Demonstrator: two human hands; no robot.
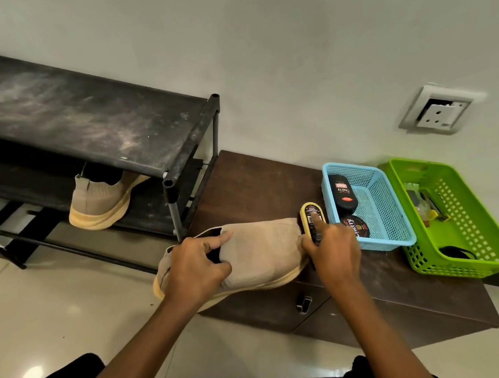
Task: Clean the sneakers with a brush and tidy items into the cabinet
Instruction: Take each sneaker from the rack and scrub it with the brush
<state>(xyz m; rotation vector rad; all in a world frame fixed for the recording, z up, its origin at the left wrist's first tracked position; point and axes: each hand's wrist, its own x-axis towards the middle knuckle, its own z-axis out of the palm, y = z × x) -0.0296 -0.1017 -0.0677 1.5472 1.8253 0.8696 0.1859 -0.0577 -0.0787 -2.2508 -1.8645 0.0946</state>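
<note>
A beige knit sneaker (pixel 260 251) with a yellow sole lies on its side on the low brown cabinet (pixel 396 306). My left hand (pixel 195 268) grips it at the collar, the thumb inside the opening. My right hand (pixel 333 249) holds a yellow-rimmed black brush (pixel 309 215) against the sneaker's toe, the index finger stretched along the brush's back. The second beige sneaker (pixel 100 200) stands on the lower shelf of the black shoe rack (pixel 71 117).
A blue basket (pixel 374 200) with a black polish bottle and a round tin sits right of the brush. A green basket (pixel 458 223) with small items stands further right. A wall socket (pixel 437 109) is above. Glossy tile floor lies to the left.
</note>
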